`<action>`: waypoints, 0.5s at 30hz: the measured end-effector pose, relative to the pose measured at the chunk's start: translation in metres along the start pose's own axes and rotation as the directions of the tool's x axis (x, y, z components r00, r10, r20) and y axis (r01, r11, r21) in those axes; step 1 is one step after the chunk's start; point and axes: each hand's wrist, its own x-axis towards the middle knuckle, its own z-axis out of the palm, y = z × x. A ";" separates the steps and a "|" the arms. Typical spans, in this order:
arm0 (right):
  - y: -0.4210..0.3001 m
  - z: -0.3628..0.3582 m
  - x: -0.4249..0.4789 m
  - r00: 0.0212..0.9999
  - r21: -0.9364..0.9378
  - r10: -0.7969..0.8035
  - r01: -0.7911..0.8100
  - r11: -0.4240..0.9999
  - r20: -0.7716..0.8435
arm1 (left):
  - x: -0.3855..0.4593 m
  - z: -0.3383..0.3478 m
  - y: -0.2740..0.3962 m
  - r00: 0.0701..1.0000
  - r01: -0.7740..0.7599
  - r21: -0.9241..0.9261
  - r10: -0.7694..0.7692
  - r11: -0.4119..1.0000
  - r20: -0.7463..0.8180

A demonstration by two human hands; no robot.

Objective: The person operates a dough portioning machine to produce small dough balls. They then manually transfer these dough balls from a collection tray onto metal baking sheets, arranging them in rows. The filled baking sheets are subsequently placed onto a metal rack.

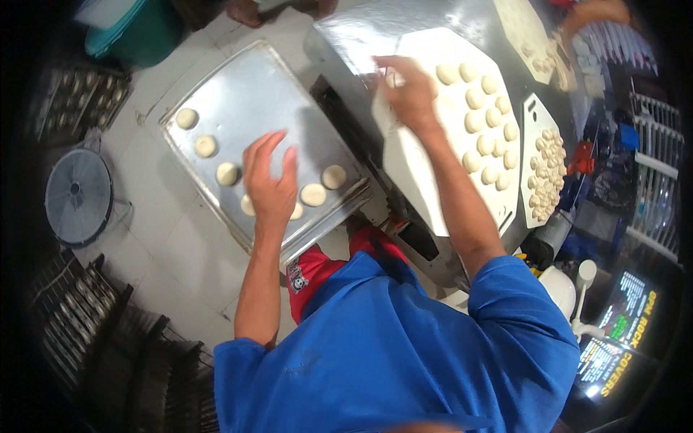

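My left hand (270,176) hovers over a metal baking tray (238,103) with its fingers apart and nothing held. Under and around it lie flattened dough rounds, among them a dough round (205,146) at the tray's left and another dough round (334,177) at its right corner. Blurred, my right hand (406,89) is above the left part of a white board (433,43); whether it holds anything is unclear. Several dough balls (475,121) sit in rows on that board, right of this hand. My forearm hides part of the board.
A smaller white board (528,124) with small dough pieces (547,173) lies on the metal table (357,32). Another person's arm (593,13) reaches in at the top right. A grey round stool (78,197), a green bin (135,40) and dark racks (86,308) stand to the left.
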 end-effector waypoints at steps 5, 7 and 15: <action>0.153 -0.129 0.018 0.980 -0.408 0.027 -0.106 0.907 -0.196 | 0.076 0.141 0.095 0.934 -0.308 0.065 0.289 0.949 0.208; 0.168 -0.141 0.022 0.985 -0.365 0.143 -0.168 0.916 -0.096 | 0.085 0.189 0.106 0.934 -0.304 0.233 0.239 0.924 0.267; 0.165 -0.173 0.021 0.969 0.283 0.236 -0.247 0.927 0.071 | 0.086 0.201 0.141 0.814 0.048 0.088 -0.090 0.995 0.574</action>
